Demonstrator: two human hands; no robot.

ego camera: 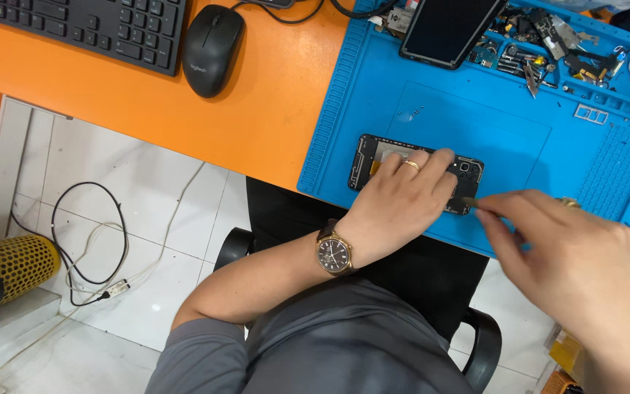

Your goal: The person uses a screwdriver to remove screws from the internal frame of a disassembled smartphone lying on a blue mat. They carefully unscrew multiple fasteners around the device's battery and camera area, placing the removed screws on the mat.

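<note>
A big orange desk top (pixel 257 102) runs under both hands. On it lies a wide blue rubber work mat (pixel 475 124), and both hands are over the near edge of that mat.

The left hand (pixel 395 208) is pressed flat on a thin black opened phone with its back cover off (pixel 373 157). The fingers are spread a little and hold the phone down on the mat. You can see the phone's black frame, a pale grey patch inside, and small round camera holes at the end by the fingertips. This hand has a gold ring, and the wrist has a round gold watch with a dark face (pixel 335 255).

The right hand (pixel 570 255) is just to the right of the phone. Its fingers are pinched shut on a small thin tool (pixel 469 202), and the tip touches the phone's near corner.

Past the hands, at the far side of the mat, rests a dark flat phone screen (pixel 450 29), next to a heap of tiny phone parts (pixel 548 44). Far off to the left of the left hand sits a black computer mouse (pixel 213 47).
</note>
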